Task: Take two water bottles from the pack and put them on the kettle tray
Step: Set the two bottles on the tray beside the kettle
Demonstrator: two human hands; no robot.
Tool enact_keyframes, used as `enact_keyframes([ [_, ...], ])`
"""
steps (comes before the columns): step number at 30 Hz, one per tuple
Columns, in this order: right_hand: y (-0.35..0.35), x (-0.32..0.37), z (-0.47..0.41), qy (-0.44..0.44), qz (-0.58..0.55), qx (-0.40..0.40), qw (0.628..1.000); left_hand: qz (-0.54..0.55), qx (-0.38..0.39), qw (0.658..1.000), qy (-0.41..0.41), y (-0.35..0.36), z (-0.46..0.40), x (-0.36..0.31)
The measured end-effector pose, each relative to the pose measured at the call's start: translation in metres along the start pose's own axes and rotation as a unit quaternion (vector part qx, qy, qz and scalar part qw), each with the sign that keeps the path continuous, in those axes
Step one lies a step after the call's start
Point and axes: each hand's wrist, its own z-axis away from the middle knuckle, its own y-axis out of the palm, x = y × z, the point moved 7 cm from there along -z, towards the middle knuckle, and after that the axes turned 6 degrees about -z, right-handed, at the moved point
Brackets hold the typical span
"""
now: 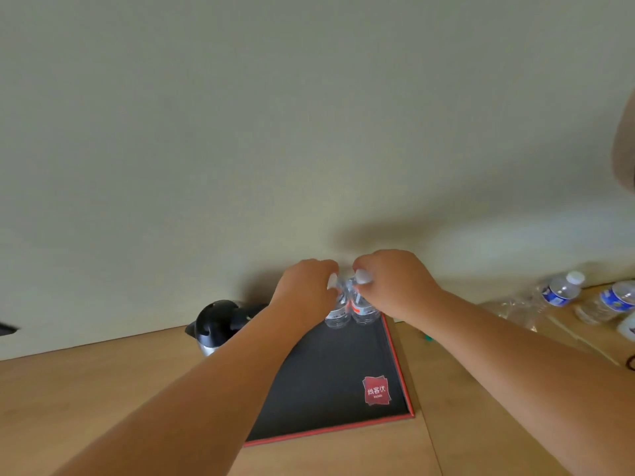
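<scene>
Two small clear water bottles stand side by side at the far right corner of the black, red-edged kettle tray (330, 383). My left hand (304, 292) grips the top of the left bottle (337, 316). My right hand (390, 281) grips the top of the right bottle (363, 312), whose white cap shows between my fingers. Both bottles look upright with their bases on the tray. A black and steel kettle (214, 324) stands at the tray's far left, partly hidden by my left forearm. The torn plastic pack (519, 309) lies on the table to the right.
Two blue-labelled water bottles (561, 290) (615, 300) lie at the pack on the right of the wooden table (103, 389). A plain wall rises right behind the tray. A red logo sticker (377, 390) marks the tray's near right corner.
</scene>
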Motion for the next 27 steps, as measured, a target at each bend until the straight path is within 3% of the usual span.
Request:
enact_keyframes([
  [4,0.001,-0.003,-0.01,-0.021,-0.003,-0.02,1.0,0.003,-0.02,1.0,0.024,0.003,-0.015,0.003],
  [13,0.001,-0.008,-0.035,0.025,-0.021,-0.021,0.999,-0.008,-0.039,0.998,0.048,0.007,-0.025,0.003],
  [22,0.005,-0.01,-0.034,0.005,-0.037,-0.022,0.999,0.014,0.006,1.0,0.027,0.015,-0.017,0.011],
  [27,-0.002,-0.001,-0.025,-0.047,0.01,-0.049,0.998,-0.084,0.013,0.995,0.052,0.005,-0.013,0.018],
])
